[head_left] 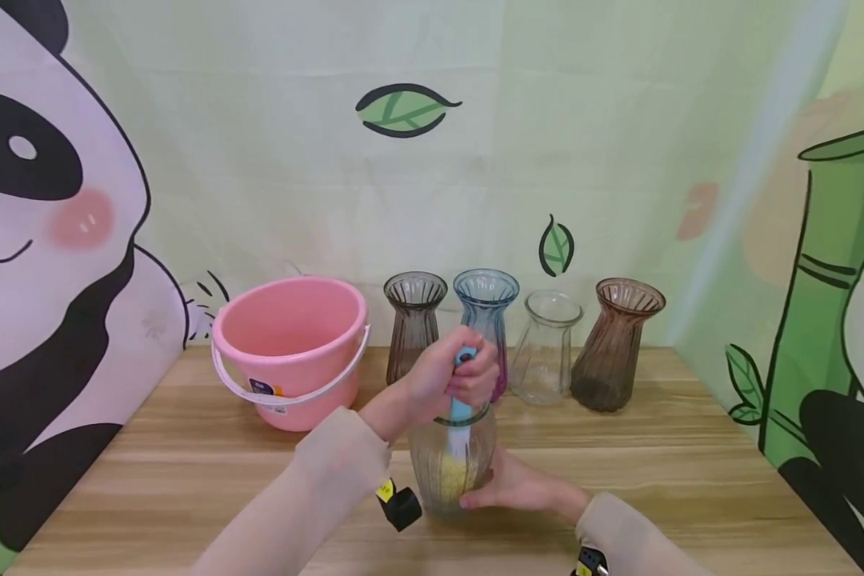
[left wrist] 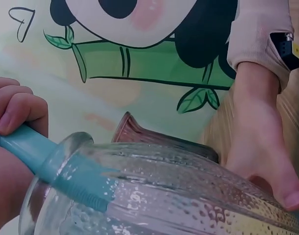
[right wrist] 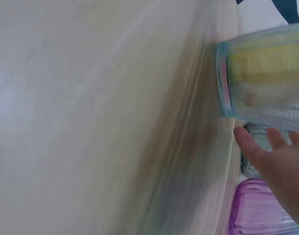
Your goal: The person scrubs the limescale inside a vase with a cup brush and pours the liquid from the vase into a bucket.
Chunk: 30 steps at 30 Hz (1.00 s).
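Note:
A ribbed clear glass vase (head_left: 423, 458) stands upright at the front middle of the table. My left hand (head_left: 438, 376) grips the light blue handle (head_left: 461, 410) of a sponge bottle brush from above the vase's mouth. Below that handle, a white neck runs down inside the glass to a yellow sponge head (head_left: 452, 475) near the bottom. My right hand (head_left: 522, 482) holds the vase low on its right side, thumb in front. In the left wrist view, the brush handle (left wrist: 29, 147) slants into the vase's mouth. The right wrist view shows the sponge yellow through the glass.
A pink bucket (head_left: 342, 392) with a white handle stands at the back left. Along the back are a grey vase (head_left: 406, 340), a blue-to-purple vase (head_left: 486, 292), a clear vase (head_left: 543, 360) and a brown vase (head_left: 612, 352). A panda-printed cloth (head_left: 259, 160) hangs behind the table (head_left: 662, 464).

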Tool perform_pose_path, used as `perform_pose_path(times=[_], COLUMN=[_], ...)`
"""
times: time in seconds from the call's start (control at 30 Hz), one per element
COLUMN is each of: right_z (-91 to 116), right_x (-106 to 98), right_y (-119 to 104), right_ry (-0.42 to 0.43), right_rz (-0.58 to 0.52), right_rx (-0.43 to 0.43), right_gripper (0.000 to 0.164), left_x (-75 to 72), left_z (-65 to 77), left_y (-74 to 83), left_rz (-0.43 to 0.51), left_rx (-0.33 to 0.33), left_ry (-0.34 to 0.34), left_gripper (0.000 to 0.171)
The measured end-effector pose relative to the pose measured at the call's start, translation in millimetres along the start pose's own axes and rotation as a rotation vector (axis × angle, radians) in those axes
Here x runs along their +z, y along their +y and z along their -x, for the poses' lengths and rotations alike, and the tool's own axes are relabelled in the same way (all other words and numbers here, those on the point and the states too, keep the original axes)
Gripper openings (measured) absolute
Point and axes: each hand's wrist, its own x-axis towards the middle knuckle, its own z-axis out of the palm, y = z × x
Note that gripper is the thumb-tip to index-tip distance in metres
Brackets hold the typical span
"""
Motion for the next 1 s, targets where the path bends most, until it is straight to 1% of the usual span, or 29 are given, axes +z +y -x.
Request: perform_pose_path(times=[0.13,0.27,0.4,0.5,0.57,0.67,0.77,0.87,1.0], right_z=[-0.2,-1.9,-1.7,-1.5,-1.8,-2.0,-2.0,-1.7,-1.4], right_x=[-4.2,-5.4,-6.1,-5.9,-5.2,-4.0,-3.2,-2.7,-1.9], right_y=[-0.6,-0.5,-0.6,-2.0,-2.3,-2.1,-1.7,-2.4,-1.8], right_ry=[-0.024,-0.027,-0.029,-0.029,-0.033,-0.034,-0.033,-0.024,-0.005], right_rz=[-0.014,-0.031,-0.047,-0.070,-0.079,-0.074,-0.060,-0.042,-0.034], right_rx=[-0.005,-0.008,0.001,-0.003,-0.014,-0.027,-0.030,-0.016,-0.002], right_gripper=[0.082,0.077,0.075,0.077,0.077,0.073,0.069,0.067,0.070], left_x=[-1.2,-2.5,-3.9,-5.6,-6.2,-4.4,0.0,3.9,6.3], left_z=[-1.0,-1.0,-1.5,-2.1,-3.4,-6.4,-9.2,-9.3,-5.9], left_y=[0.8,0.1,0.4,3.1,7.6,20.0,39.2,60.2,81.8], left_rz=[0.007,0.010,0.008,-0.003,-0.015,-0.009,0.003,0.024,0.040], left_rx=[0.008,0.026,0.035,0.046,0.049,0.051,0.078,0.148,0.274], left_ry=[0.003,-0.003,0.001,0.014,0.025,0.044,0.069,0.080,0.072], left_gripper=[0.036,0.037,0.038,0.038,0.038,0.038,0.038,0.038,0.038])
